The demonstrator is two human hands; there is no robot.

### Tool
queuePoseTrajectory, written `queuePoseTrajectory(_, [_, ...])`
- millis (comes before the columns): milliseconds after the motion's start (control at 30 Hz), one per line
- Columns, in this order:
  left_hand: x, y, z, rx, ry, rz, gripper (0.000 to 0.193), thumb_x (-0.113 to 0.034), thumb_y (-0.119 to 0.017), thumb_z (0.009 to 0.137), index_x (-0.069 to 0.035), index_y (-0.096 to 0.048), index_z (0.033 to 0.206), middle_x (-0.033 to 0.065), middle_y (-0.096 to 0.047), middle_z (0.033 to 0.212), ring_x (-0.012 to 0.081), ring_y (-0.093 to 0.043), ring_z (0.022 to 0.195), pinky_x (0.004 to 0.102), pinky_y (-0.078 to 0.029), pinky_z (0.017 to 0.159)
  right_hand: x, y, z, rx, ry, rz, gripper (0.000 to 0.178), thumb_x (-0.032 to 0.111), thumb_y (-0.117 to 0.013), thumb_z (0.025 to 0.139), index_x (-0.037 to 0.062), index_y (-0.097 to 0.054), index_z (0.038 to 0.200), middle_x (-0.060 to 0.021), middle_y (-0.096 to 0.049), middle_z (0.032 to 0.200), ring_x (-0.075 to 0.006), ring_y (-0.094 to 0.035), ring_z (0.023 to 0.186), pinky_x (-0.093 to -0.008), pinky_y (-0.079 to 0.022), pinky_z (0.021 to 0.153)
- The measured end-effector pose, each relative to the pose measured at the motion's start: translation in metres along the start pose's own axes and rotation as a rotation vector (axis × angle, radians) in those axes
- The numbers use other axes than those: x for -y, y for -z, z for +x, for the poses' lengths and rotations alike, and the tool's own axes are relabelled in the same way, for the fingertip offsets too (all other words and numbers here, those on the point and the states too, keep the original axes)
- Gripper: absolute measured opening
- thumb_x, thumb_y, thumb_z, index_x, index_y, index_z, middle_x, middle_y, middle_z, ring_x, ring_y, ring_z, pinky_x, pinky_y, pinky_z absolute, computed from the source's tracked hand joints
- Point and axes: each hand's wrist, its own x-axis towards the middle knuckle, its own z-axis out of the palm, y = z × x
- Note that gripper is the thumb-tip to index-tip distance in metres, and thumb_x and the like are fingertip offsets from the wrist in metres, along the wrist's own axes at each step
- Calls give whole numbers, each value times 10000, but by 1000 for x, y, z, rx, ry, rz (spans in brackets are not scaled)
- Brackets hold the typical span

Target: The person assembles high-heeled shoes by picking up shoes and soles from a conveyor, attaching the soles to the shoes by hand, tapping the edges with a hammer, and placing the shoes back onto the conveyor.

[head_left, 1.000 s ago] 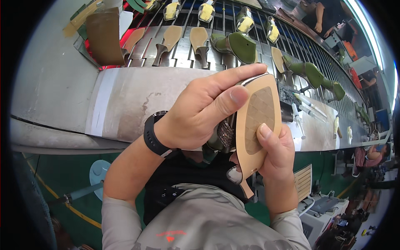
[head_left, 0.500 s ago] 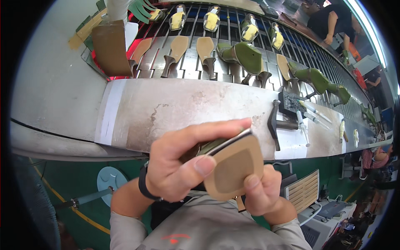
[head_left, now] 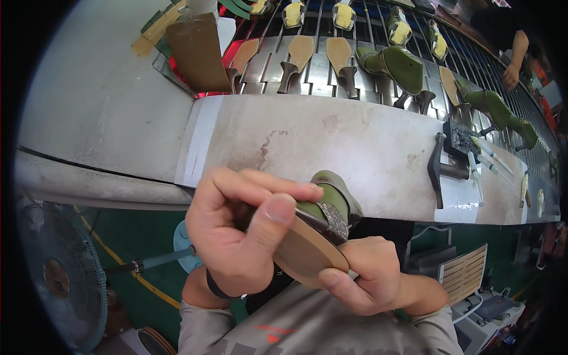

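Note:
Between my two hands, in front of my chest at the bench's near edge, is a green shoe (head_left: 335,200) with a textured grey strap and a tan sole (head_left: 302,251) turned toward me. My left hand (head_left: 239,231) is closed on the sole's left end, its thumb and fingertips against the upper edge. My right hand (head_left: 370,272) grips the other end, thumb underneath on the sole. Part of the shoe is hidden behind my fingers.
Past the bench (head_left: 331,136) a slatted conveyor carries tan heeled soles (head_left: 300,52), green shoes (head_left: 402,71) and yellow-filled shoe forms (head_left: 400,32). To the right lie a hammer (head_left: 436,171), a black block (head_left: 460,139) and syringes (head_left: 475,177). A fan (head_left: 57,277) stands at left; another person's hand (head_left: 510,77) is far right.
The shoe has been turned: its sole tilts down to the right and more of the green upper and strap shows. The view has shifted left, so the bench things sit further right.

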Motion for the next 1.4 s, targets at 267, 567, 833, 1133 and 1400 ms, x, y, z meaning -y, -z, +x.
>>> queuePoseTrajectory(267, [3,9,2,-6,-53,185,253,-126,-764,973,37,-617,1098,250,-760,1069,335,-777,1014,431,-631,910,0,1,11,-45,-13,-84,221,108,-740,977,29,-628,804,-93,-534,575,-281,-562,460,-385,-437,442])
queuePoseTrajectory(567, [10,21,3,-28,-82,148,272,21,-783,904,29,-617,1120,210,-762,1072,262,-764,1047,358,-607,932,0,1,18,63,-81,-26,174,67,-705,979,3,-665,823,-113,-599,616,-261,-600,484,-356,-445,466])
queuePoseTrajectory(833, [13,27,3,-108,-87,237,169,20,-718,926,34,-647,1080,208,-754,1086,258,-759,997,373,-600,909,-14,-11,22,-40,-58,-46,267,113,-735,985,39,-623,754,-112,-586,606,-301,-590,480,-400,-456,459])
queuePoseTrajectory(1133, [16,26,2,-121,-130,262,125,7,-676,951,37,-631,1064,228,-740,1066,289,-755,957,402,-606,898,-17,-16,19,-85,7,-69,220,82,-769,938,54,-664,748,-85,-579,577,-272,-584,479,-385,-447,460])
queuePoseTrajectory(1400, [16,24,3,-141,-149,265,139,-32,-682,964,37,-621,1069,236,-730,1054,300,-753,929,419,-615,889,-21,-16,20,-118,-18,-76,314,150,-766,948,61,-584,708,-103,-588,568,-305,-589,464,-410,-443,441])
